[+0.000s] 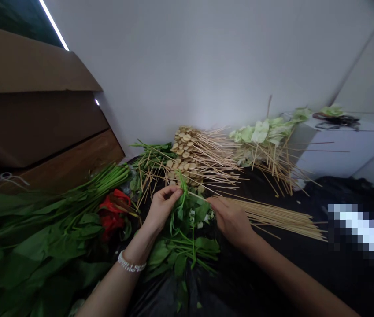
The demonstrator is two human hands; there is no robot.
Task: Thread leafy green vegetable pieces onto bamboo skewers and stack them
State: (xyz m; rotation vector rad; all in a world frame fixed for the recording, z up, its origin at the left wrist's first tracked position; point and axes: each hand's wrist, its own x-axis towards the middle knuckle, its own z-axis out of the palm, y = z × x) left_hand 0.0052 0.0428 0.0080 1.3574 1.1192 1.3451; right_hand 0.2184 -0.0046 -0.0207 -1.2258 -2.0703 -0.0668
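Observation:
My left hand (165, 204), with a white beaded bracelet on the wrist, pinches a folded green leafy stem (183, 191) near the centre. My right hand (231, 218) is closed on a thin wooden skewer (197, 196), whose far end meets the greens at my left fingertips. Loose leafy stems (173, 255) lie below both hands on black plastic. Just behind the hands are skewers threaded with pale round slices (187, 169). A bundle of bare skewers (282, 215) lies right of my right hand.
Long leafy greens (48, 237) fill the left side, beside a red wrapping (112, 213). Skewered greens (155, 156) lie behind my left hand. Skewers with pale green leaves (262, 132) lean at the white wall (187, 61). Cardboard (31, 61) stands upper left.

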